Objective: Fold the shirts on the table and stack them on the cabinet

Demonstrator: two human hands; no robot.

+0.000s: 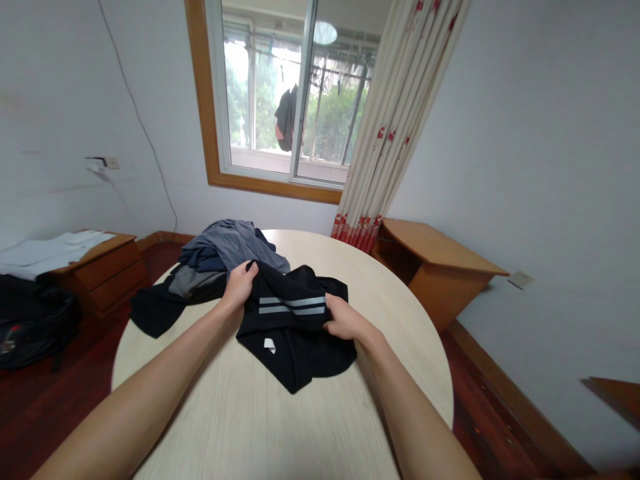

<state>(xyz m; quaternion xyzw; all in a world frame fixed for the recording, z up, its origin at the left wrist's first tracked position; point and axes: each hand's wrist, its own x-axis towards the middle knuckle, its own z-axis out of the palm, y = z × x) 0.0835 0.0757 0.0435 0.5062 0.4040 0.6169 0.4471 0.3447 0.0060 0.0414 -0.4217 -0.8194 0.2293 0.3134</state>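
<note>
A black garment (300,347) with two light grey stripes and a small white tag lies bunched on the round pale table (240,407). My left hand (241,285) pinches its upper left corner, close to the clothes pile. On the right side, my right hand (343,316) grips the cloth at the end of the stripes. Between the hands the striped part is slightly raised, with folds behind it. The fingertips of both hands are partly hidden by the cloth.
A pile of grey, navy and black clothes (220,243) sits at the table's back left. Beyond the table stand a wooden desk (440,260) at right and a drawer cabinet (113,270) at left. A black backpack (35,320) is at far left. A curtain (395,127) hangs beside the window.
</note>
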